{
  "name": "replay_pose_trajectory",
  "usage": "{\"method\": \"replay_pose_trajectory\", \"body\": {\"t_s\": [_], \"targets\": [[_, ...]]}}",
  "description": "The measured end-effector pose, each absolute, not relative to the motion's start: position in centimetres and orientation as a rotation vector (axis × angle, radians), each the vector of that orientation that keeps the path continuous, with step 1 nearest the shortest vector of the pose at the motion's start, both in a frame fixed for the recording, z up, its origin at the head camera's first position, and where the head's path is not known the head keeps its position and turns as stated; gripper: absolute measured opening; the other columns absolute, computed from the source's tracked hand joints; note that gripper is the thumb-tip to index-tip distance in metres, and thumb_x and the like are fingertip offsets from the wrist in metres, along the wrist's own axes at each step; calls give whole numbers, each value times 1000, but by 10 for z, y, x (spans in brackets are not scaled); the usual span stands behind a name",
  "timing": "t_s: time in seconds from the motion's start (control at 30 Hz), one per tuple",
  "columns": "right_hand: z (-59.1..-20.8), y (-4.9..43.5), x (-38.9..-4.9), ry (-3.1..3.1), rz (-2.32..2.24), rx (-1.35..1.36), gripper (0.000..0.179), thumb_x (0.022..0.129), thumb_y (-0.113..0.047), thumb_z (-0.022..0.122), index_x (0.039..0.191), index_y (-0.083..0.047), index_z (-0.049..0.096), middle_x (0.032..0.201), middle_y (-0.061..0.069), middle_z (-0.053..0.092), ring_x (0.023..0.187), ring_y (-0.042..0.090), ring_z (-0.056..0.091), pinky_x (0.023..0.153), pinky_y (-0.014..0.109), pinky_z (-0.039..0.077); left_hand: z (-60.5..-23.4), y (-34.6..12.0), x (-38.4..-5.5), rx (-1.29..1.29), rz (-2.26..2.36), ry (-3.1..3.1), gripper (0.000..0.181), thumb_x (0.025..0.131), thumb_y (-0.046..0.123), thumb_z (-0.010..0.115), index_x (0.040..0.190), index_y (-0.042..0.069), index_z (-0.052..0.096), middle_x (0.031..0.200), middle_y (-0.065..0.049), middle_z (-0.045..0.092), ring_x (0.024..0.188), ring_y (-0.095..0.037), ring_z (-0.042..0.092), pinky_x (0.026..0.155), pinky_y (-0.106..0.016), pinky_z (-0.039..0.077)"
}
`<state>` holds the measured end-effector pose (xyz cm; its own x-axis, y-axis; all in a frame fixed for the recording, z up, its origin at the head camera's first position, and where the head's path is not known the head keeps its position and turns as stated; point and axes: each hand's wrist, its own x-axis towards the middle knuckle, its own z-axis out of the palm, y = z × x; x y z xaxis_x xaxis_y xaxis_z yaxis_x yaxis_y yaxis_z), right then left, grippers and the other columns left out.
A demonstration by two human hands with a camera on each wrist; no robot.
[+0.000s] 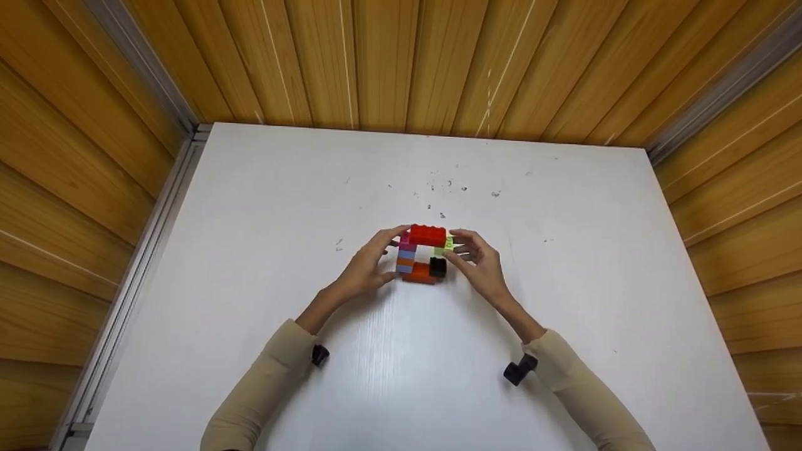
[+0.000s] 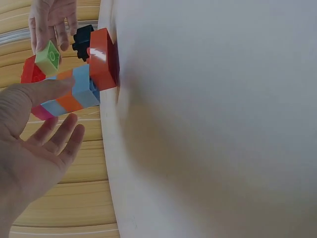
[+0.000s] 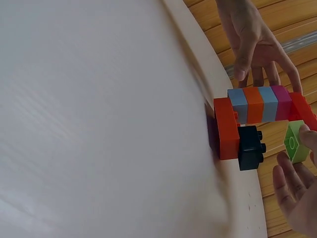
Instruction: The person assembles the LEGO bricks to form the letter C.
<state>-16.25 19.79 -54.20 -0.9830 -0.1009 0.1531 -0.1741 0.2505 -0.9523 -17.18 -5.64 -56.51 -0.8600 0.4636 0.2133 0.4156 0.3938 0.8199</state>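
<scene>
Toy bricks form a frame: an orange-red base brick point(image 1: 418, 274) on the table, a column of blue, orange, blue and magenta bricks point(image 3: 261, 104) at its left, and a red brick point(image 1: 428, 235) across the top. A black brick point(image 3: 250, 148) sits on the base's right end. My right hand point(image 1: 481, 266) pinches a light green brick point(image 3: 294, 141) by the red brick's right end, its hollow underside facing the base. At the column, my left hand point(image 1: 363, 264) has its fingers extended, with the index fingertip by the magenta brick and the thumb low beside the stack.
The white table point(image 1: 250, 207) carries dark scuff marks point(image 1: 448, 185) beyond the bricks. Wood-look panels point(image 1: 382, 62) stand behind and on both sides. Black wrist devices point(image 1: 519, 369) hang at both sleeves.
</scene>
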Motion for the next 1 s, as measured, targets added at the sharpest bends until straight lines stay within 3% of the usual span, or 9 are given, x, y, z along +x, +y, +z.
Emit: {"method": "replay_pose_trajectory", "body": {"t_s": [0.2,0.3,0.47,0.63,1.0], "targets": [[-548,201,-166,-2434,1898,288,47,90,4,74,132,7,55,129,25,65,102,28,69,86,21,57,-569,-51,-171,768,1398,2625,105,79,-10,81,161,26,26,154,-3,45,129,-25,54,109,-44,50],[-558,208,-169,-2482,1899,410,59,88,1,76,141,2,51,140,21,59,113,37,67,93,35,58,-570,-49,-173,757,1400,2651,104,79,-8,81,161,25,26,153,-4,47,129,-26,53,111,-45,48],[-569,218,-172,-2598,1764,699,86,82,-5,85,154,-6,39,157,15,45,126,41,60,99,56,54,-572,-47,-177,740,1410,2668,103,79,-8,82,160,21,27,151,-6,48,129,-28,53,112,-45,47],[-573,222,-174,-2689,1582,809,99,78,-10,88,159,-9,31,162,13,37,130,39,57,101,54,53,-573,-47,-180,734,1425,2653,99,80,-7,81,159,19,29,153,-6,47,129,-29,53,112,-45,47],[-579,220,-180,-2694,1496,825,98,79,-7,87,160,-11,31,158,14,39,126,40,56,97,52,55,-572,-54,-183,719,1413,2611,93,80,-2,84,157,15,36,147,-10,53,130,-33,52,113,-49,45]]}}
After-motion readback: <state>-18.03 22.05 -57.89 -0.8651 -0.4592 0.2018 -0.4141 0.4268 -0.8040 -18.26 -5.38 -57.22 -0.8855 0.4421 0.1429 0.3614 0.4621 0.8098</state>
